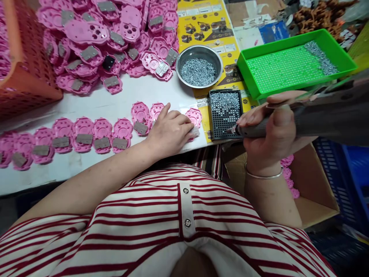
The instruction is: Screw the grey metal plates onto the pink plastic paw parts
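Observation:
My right hand [271, 127] is wrapped round a dark electric screwdriver [256, 129], its tip low over the near right part of a black perforated screw tray [226, 115]. Small silver screws cover the far part of that tray. My left hand [171, 129] rests on the white table, fingers stretched over a pink plastic piece [193, 115] with a grey plate, near the table's front edge. Part of this piece is hidden under the fingers. Left of the hand runs a row of similar pink pieces [102, 132], most with a grey plate showing.
A large heap of pink pieces [131, 25] lies behind the row, beside an orange basket [31, 73]. A metal bowl [180, 77] of screws and a green tray [250, 82] stand at the back. Below right, a cardboard box [317, 184] holds pink pieces.

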Available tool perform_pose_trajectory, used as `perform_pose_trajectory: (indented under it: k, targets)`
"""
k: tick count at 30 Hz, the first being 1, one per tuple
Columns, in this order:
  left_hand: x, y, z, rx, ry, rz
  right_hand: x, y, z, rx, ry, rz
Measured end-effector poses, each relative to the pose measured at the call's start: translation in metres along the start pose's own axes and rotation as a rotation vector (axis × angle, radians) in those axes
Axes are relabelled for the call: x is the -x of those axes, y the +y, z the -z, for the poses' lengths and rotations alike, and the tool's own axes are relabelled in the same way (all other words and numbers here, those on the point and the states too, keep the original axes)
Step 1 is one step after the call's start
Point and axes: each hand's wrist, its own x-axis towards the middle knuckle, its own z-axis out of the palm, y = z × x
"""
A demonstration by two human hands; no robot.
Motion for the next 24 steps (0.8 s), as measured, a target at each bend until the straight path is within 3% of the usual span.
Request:
perform_pose_trajectory:
  k: [17,24]
  targets:
    - [-0.001,-0.004,0.000,-0.072,-0.003,-0.020,-0.003,-0.004,-0.004,-0.018,0.014,-0.031]
    - [-0.008,-0.018,0.014,-0.069,-0.159,-0.107,-0.002,-0.006,-0.003,0.029,0.002,-0.046]
